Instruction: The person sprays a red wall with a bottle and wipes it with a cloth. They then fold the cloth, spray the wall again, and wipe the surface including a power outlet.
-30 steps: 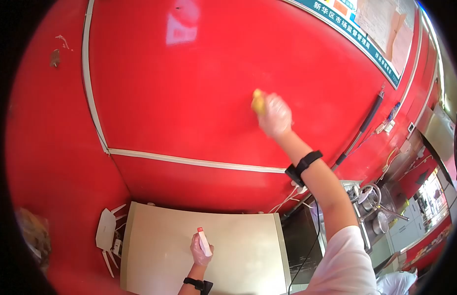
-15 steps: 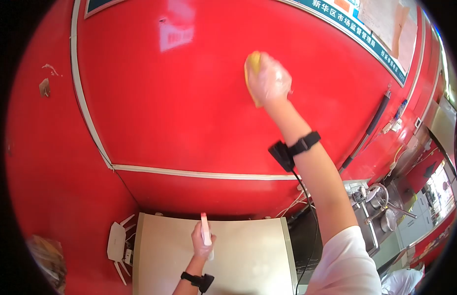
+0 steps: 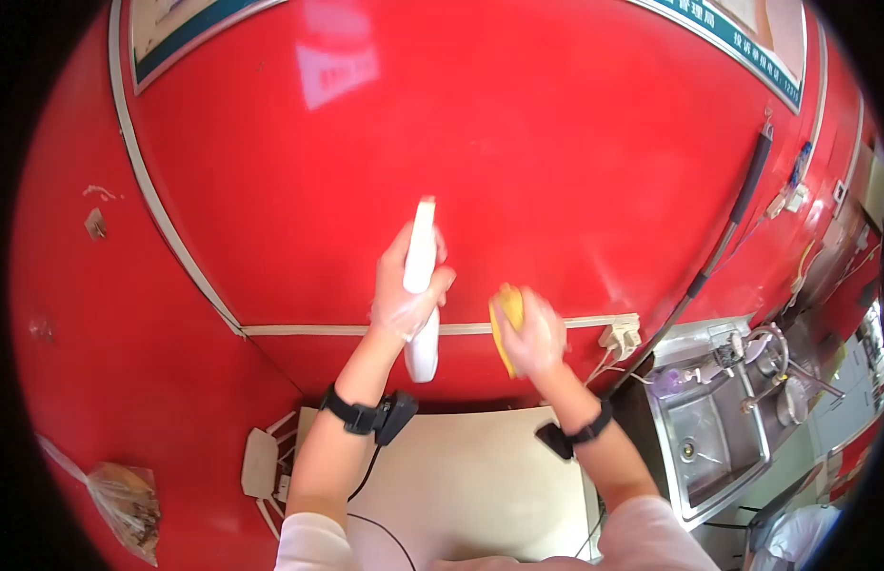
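My left hand [image 3: 408, 281], in a thin clear glove, is wrapped round a white spray bottle [image 3: 423, 357] raised in front of the red wall [image 3: 270, 209]. The bottle's head points up the wall, and its lower end shows below my fist. To the right, my right hand [image 3: 537, 335], also gloved, grips a folded yellow cloth [image 3: 506, 328]. The cloth overlaps the pale trim strip [image 3: 470, 328] in this view. Both wrists wear black straps with small boxes.
Below my arms is a pale tabletop [image 3: 461, 466]. A white router [image 3: 261, 463] stands at its left. On the right are a steel sink [image 3: 713, 447], a wall socket [image 3: 620, 337] and a long dark pole [image 3: 732, 224]. A plastic bag [image 3: 128, 504] hangs lower left.
My right hand has come down from high on the wall with the yellow cloth. My left hand has lifted the spray bottle from over the tabletop to wall height. The view has shifted.
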### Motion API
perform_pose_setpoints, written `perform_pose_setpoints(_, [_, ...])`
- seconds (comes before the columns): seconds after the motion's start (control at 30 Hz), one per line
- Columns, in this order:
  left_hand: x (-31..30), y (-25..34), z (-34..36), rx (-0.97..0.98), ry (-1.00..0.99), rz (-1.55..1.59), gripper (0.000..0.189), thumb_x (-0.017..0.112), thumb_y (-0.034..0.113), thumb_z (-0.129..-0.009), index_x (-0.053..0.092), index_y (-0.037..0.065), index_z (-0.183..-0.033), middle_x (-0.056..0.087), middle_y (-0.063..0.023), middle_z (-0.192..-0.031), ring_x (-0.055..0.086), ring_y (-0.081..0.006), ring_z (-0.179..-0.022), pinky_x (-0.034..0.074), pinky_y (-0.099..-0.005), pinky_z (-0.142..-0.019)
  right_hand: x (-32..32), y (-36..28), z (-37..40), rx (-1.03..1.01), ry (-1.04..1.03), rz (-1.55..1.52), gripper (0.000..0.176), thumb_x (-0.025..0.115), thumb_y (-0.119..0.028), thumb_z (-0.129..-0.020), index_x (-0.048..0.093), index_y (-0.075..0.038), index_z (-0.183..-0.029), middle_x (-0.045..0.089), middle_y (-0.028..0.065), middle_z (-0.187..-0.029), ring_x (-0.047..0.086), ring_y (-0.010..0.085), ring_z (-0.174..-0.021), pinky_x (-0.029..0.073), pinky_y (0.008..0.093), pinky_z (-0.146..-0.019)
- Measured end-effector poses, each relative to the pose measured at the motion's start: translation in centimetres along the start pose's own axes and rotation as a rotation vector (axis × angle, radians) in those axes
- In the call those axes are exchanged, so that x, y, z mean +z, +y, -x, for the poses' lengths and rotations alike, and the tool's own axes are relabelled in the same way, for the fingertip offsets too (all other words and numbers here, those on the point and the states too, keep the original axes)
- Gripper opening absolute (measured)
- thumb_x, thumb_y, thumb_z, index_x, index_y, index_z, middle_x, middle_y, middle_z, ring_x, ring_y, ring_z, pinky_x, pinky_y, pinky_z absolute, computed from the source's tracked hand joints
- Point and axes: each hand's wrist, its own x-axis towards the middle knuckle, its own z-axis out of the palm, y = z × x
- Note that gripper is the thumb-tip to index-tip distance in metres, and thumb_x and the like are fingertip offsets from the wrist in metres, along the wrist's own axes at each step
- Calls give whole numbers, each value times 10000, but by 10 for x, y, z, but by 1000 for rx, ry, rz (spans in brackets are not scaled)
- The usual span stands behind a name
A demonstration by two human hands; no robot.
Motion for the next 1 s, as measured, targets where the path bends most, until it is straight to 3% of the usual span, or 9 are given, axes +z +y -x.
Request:
perform_pose_setpoints(0.27, [31,13,-53,41,45,-91,226,512,-104,-639,501,32,-819,483,-21,-690,523,-88,-546,448,-220,-423,-16,22,143,299,51,-236,240,664,-265,-773,597,-51,-859,609,174,-727,600,358,-680,487,419,-615])
perform_pose_setpoints(0.33, [34,6,-55,47,68,-109,230,511,-107,-640,503,31,-823,488,-23,-694,528,-90,-551,451,-222,-425,-18,33,167,429,-33,-257,227,662,-255,-775,613,-57,-877,617,174,-746,604,359,-703,487,422,-636])
perform_pose_setpoints(0.47, [31,-2,-55,-16,88,-116,239,509,-109,-647,514,26,-845,508,-33,-704,538,-94,-558,455,-225,-430,-25,44,189,519,-113,-207,211,666,-245,-775,627,-66,-880,627,170,-767,605,361,-725,484,423,-663])
perform_pose_setpoints(0.63, [32,-5,-44,40,124,-80,272,502,-113,-637,516,24,-872,502,-31,-704,535,-103,-546,457,-227,-437,-25,50,197,556,-98,-262,224,669,-248,-776,634,-62,-895,636,173,-788,612,358,-738,488,413,-669])
perform_pose_setpoints(0.7, [24,-13,-43,16,17,-63,294,493,-120,-628,509,25,-884,505,-33,-732,534,-104,-552,460,-230,-445,-23,47,198,582,-116,-289,232,670,-251,-777,635,-62,-906,636,176,-794,613,359,-749,490,408,-675])
perform_pose_setpoints(0.83, [9,-23,-9,102,2,-126,323,492,-124,-622,501,18,-913,510,-37,-791,528,-104,-577,460,-242,-495,-12,38,204,603,-158,-325,251,670,-263,-781,631,-56,-917,637,175,-797,615,351,-740,491,404,-675])
perform_pose_setpoints(1.0, [-30,-106,90,-8,220,0,321,509,-129,-634,501,25,-915,496,-18,-781,487,-76,-638,445,-218,-543,12,31,198,691,-203,-508,297,658,-288,-800,595,-21,-913,626,184,-804,613,334,-740,477,407,-675])
